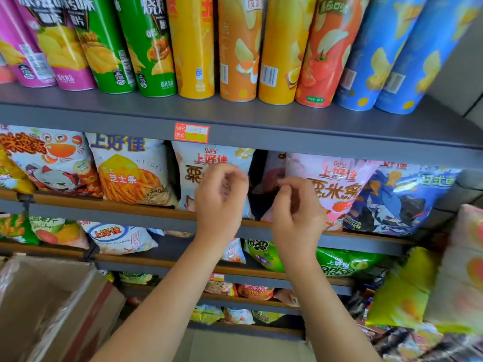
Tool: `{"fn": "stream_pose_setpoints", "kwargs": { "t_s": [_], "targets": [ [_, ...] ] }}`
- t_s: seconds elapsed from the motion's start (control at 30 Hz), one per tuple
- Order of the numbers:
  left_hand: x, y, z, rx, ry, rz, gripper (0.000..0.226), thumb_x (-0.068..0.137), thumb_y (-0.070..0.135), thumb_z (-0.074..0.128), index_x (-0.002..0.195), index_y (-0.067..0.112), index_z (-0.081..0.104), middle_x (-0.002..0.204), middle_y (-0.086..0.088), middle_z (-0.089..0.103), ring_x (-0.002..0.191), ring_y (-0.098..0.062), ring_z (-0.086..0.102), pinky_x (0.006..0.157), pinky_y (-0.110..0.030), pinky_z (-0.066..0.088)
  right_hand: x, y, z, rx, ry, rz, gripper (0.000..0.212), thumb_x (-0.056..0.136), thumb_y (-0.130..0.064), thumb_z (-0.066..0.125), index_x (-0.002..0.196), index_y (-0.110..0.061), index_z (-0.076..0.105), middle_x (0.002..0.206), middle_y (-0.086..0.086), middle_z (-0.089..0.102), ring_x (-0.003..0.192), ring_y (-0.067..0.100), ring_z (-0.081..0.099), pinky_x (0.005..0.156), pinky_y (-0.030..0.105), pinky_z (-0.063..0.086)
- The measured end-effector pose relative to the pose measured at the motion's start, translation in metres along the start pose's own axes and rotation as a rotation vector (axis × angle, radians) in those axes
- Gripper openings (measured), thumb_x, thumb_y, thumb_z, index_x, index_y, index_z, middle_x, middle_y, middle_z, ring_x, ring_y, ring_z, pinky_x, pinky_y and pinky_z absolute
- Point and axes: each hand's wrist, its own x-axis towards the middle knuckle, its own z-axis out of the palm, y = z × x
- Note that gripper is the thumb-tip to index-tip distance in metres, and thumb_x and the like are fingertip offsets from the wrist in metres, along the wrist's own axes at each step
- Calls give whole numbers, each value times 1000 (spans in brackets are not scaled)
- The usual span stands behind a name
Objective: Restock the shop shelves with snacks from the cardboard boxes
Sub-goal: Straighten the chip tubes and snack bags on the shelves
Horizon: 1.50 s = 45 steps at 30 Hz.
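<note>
A grey shop shelf unit (261, 131) fills the view, with several tiers seen from above and in front. Tall crisp tubes (240, 48) in pink, green, yellow, orange and blue are lined up upright on the top tier, and a red price label (192, 132) is stuck to that tier's front edge. On the tier below, snack bags are stood side by side: a cheese-stick bag (130, 168) to the left, a white bag (198, 168) in the middle, then a dark gap, then a pink bag (334, 186) and a blue bag (397, 199) to the right. Lower tiers are stocked with more bags, among them a green bag (345, 262).

Both hands are raised in front of the middle tier. The left hand (220, 202) is held before the white bag with its fingers loosely curled; nothing is seen in it. The right hand (296, 210) is held before the gap and the edge of the pink bag, with thumb and fingers drawn together; whether anything is pinched there cannot be told.

An open cardboard box (52, 307) is seen at the lower left, and its contents cannot be made out. Yellow-green bags (402, 288) are piled at the right edge.
</note>
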Motion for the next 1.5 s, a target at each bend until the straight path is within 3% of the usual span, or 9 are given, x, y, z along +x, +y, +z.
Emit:
{"fn": "stream_pose_setpoints", "kwargs": {
  "t_s": [0.1,0.23,0.33,0.43,0.57,0.7,0.97,1.17,1.5],
  "targets": [
    [-3,6,32,-7,-245,-45,9,89,26,65,96,20,66,95,6,64,87,-4,60,73,-12,44,18,12,-32,0,187,16,19,95,-19,47,108,-9,57,92,-9,51,85,11,55,77,25,44],
    [-11,3,73,4,-424,-187,59,76,56,70,126,31,51,125,14,57,114,5,54,91,-14,44,38,50,-70,-93,241,139,35,95,-32,50,115,-4,51,108,2,50,100,27,53,88,49,46],
    [-14,2,92,-63,-482,-284,70,73,43,83,130,32,44,123,18,59,104,21,52,82,0,40,42,68,-86,38,-51,325,44,97,-49,46,123,-13,53,107,-5,63,96,2,60,90,33,48],
    [-16,-8,100,-88,-452,-327,90,57,56,84,133,28,46,125,13,64,108,7,61,92,-16,51,36,83,-88,98,-236,397,47,95,-57,46,131,-27,48,116,-22,61,106,-14,56,93,17,45],
    [-13,-18,90,-68,-383,-332,77,63,50,86,128,34,46,117,18,66,104,7,62,86,-19,52,32,89,-74,146,-288,388,36,97,-48,54,127,-30,45,116,-14,63,102,-14,58,84,5,43],
    [-7,-21,83,-97,-383,-360,64,79,34,81,129,38,42,113,25,61,98,19,59,74,-6,47,35,93,-58,178,-282,372,64,77,-71,57,124,-29,46,123,4,60,114,12,60,95,26,49],
    [-5,-26,88,-87,-330,-429,65,74,50,78,127,39,43,109,25,62,93,15,61,71,-9,48,40,98,-52,147,-337,426,64,78,-57,62,127,-19,42,108,-16,61,94,-14,60,75,11,47],
    [-6,-27,97,-57,-241,-455,56,74,54,78,120,39,48,105,22,64,96,3,62,72,-18,49,44,98,-48,113,-292,448,52,84,-52,68,117,-20,44,101,-14,63,92,-2,63,74,20,50],
    [-21,-19,92,-35,-258,-436,50,86,51,68,127,33,46,112,19,61,102,1,61,69,-14,48,36,91,-55,-8,-270,404,73,76,-74,62,125,-22,51,111,-8,65,101,7,64,83,30,55]
  ]
}}
